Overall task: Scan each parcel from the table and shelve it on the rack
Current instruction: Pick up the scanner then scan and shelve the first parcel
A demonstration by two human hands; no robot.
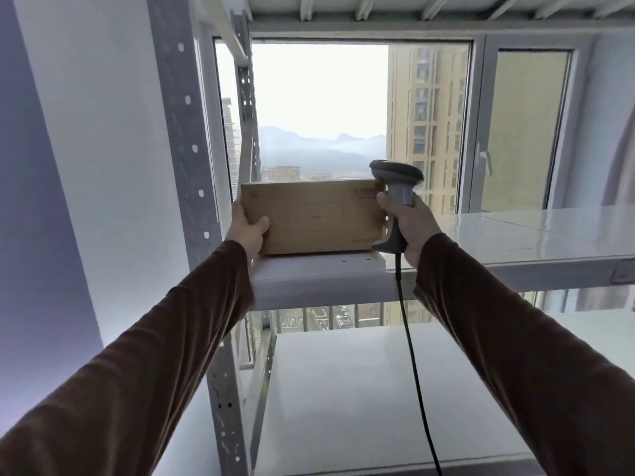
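While both hands are raised, cardboard parcel (316, 218) goes onto rack shelf (498, 238).

Risk first: parcel sits right at the shelf's front left corner, beside the rack upright (192, 159); if let go before it's pushed deeper, it could tip back off the edge. Another risk, my guess: barcode scanner (395, 201) crowds the parcel's right end, so a bump from it or a snag of its black cable (412, 355) on the shelf lip could skew the box. Left hand (245, 225) grips the parcel's lower left corner, thumb on the front face, fingers behind. Right hand (409, 225) is wrapped round the scanner handle, just beside the parcel's right end; contact with the box can't be told. Parcel bottom rests on or just over the shelf, between the two hands.
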